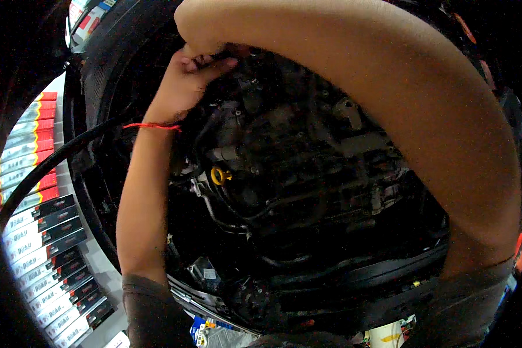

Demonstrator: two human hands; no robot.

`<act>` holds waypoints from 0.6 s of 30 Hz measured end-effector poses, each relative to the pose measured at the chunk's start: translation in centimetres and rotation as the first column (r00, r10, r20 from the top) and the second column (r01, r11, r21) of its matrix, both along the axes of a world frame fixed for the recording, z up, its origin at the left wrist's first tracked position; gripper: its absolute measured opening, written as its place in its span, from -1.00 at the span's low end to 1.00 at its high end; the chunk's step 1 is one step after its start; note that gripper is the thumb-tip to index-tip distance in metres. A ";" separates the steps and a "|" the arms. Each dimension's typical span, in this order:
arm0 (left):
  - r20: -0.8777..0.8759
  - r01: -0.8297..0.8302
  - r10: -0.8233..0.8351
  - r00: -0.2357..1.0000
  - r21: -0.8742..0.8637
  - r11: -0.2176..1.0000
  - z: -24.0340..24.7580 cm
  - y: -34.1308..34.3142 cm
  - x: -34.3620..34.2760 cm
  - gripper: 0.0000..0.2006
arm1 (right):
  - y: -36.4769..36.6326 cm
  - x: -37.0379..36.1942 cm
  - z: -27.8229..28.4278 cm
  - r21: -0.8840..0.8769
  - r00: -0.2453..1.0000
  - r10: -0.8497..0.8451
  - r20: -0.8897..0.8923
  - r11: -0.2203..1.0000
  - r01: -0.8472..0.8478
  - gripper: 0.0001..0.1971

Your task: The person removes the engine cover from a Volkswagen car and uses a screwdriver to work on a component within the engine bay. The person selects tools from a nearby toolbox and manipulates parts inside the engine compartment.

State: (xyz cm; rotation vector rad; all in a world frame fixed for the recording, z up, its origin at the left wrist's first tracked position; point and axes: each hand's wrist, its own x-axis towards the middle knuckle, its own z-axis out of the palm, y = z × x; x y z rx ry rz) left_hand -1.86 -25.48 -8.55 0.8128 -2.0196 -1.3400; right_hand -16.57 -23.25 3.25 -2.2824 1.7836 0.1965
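My left hand [187, 84] reaches up to the far left of a dark engine bay [307, 180], a red string round its wrist. Its fingers are curled and bunched, with one digit pointing right; whatever lies between them is hidden. Across the top of the view my right forearm [354, 40] bends over to the left. At its end my right hand [196, 29] meets the left hand; its fingers are mostly hidden. A yellow dipstick ring [218, 176] and a metal pipe [211, 209] show below the hands, near my left forearm.
A black hose or cable [58, 152] crosses at the left. Beyond the car's edge stand rows of red-and-white boxes [32, 145] and black-and-white boxes [52, 272]. Along the near edge are a blue-and-grey package [220, 335] and a whitish container [385, 336].
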 end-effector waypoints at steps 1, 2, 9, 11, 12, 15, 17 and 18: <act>0.101 -0.069 0.082 0.992 -0.128 0.989 0.0 0.2 0.1 -0.78 | 0.1 0.2 0.0 0.001 1.000 0.005 0.000 1.000 -0.005 -0.60; 0.190 -0.121 0.174 0.966 -0.258 0.958 0.0 0.5 0.0 -0.79 | -0.1 0.4 0.1 -0.003 1.000 0.009 0.006 1.000 -0.009 -0.60; -0.019 -0.187 0.204 0.979 -0.492 0.851 -2.4 0.8 -0.9 -0.71 | 0.2 1.0 -0.1 0.009 1.000 0.018 0.020 1.000 -0.018 -0.56; 0.083 -0.091 0.149 0.985 -0.482 0.871 -3.4 0.4 -0.9 -0.68 | 0.8 0.4 0.1 0.008 1.000 -0.016 0.002 1.000 0.016 -0.55; 0.194 -0.043 0.144 0.970 -0.447 0.893 -3.8 -0.1 -0.7 -0.65 | 1.2 -0.2 0.2 -0.035 0.997 -0.064 0.033 0.997 0.065 -0.53; 0.424 0.099 0.123 0.897 -0.465 0.880 -4.9 -0.7 1.6 -0.59 | -0.3 1.1 -0.6 0.040 0.999 -0.008 0.041 0.999 0.007 -0.53; 0.355 0.138 0.064 0.933 -0.515 0.846 -5.4 -0.8 0.4 -0.59 | -0.6 0.6 -0.3 0.131 1.000 0.020 0.019 0.991 -0.023 -0.53; 0.261 0.071 0.058 0.964 -0.458 0.886 -5.3 -0.4 -0.9 -0.59 | -0.3 -0.2 0.2 0.174 1.000 0.014 -0.001 0.985 -0.014 -0.53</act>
